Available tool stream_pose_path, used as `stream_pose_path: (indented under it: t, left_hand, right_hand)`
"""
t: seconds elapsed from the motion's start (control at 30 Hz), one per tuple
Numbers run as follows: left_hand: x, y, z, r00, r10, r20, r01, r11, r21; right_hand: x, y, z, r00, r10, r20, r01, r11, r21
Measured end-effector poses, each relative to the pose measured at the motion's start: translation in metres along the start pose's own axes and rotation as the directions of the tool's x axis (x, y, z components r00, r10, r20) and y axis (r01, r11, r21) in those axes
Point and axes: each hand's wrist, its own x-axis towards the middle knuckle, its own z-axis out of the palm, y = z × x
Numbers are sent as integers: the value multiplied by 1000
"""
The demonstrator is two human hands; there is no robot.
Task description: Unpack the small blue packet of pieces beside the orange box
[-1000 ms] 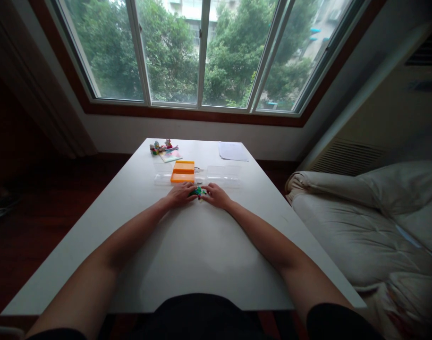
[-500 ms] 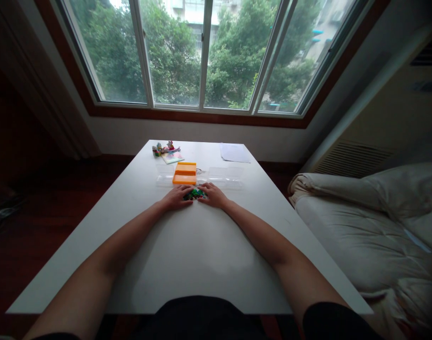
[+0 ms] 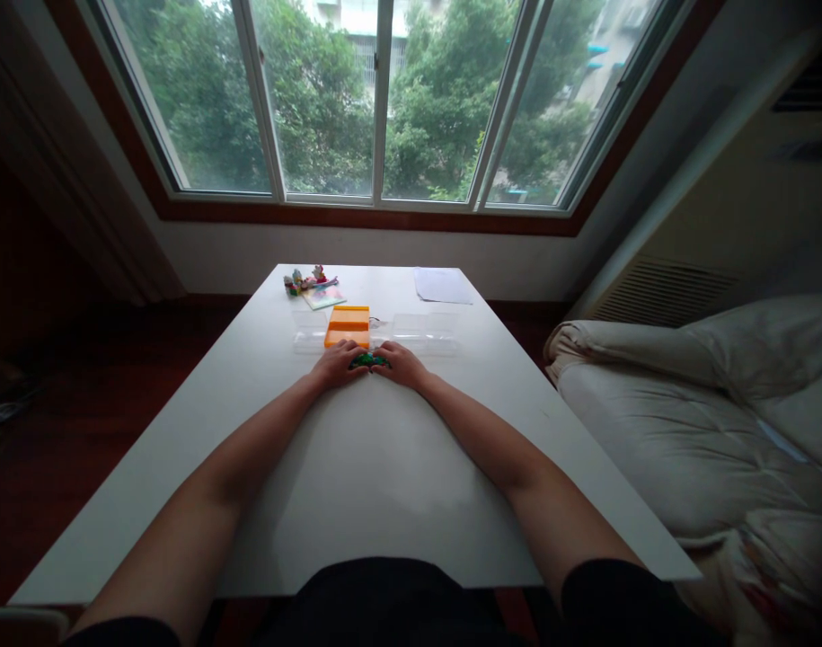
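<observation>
A little heap of small, mostly green pieces (image 3: 370, 360) lies on the white table, too small to tell what kind they are. My left hand (image 3: 340, 363) curves around its left side, thumb apart from the fingers. From the right, my right hand (image 3: 401, 365) cups the other side in the same way. Both hands touch the heap's edges without gripping a piece that I can see, and they cover part of it. Just beyond my left hand stands an orange tray (image 3: 348, 325) with a raised bar across it.
Clear plastic boxes (image 3: 424, 332) flank the orange tray. Small colourful figures (image 3: 303, 281) and a printed card (image 3: 324, 296) lie at the far left, white paper sheets (image 3: 443, 286) at the far right. A cushioned sofa (image 3: 653, 431) stands right of the white table (image 3: 384, 485).
Both hands have drawn closer around the green pieces, and the heap looks narrower and more covered. The whole view has shifted slightly.
</observation>
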Motion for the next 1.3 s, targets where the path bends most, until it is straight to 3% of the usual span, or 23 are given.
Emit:
stream_pose_path:
  t: [0.23, 0.4, 0.7, 0.93, 1.1, 1.3]
  left_hand:
    - [4, 1, -4, 1000, 28, 11, -28, 1000, 7]
    - [5, 4, -6, 1000, 23, 9, -23, 1000, 12]
    - [6, 19, 2, 999, -31, -13, 31, 999, 40]
    - [-2, 14, 1, 1000, -21, -23, 20, 999, -46]
    - [-9, 3, -13, 998, -14, -55, 11, 998, -66]
    - [-18, -10, -40, 997, 77, 21, -77, 997, 21]
  right_hand:
    - [-20, 17, -16, 1000, 1, 16, 0, 999, -46]
    - [-28, 27, -22, 996, 83, 27, -81, 994, -79]
    - [-24, 9, -16, 984, 177, 34, -174, 981, -91]
    - [-25, 4, -12, 964, 266, -13, -264, 950, -165]
    - [-31, 8, -18, 956, 287, -55, -292, 945, -148]
    - [-34, 13, -20, 979, 201, 40, -196, 975, -101]
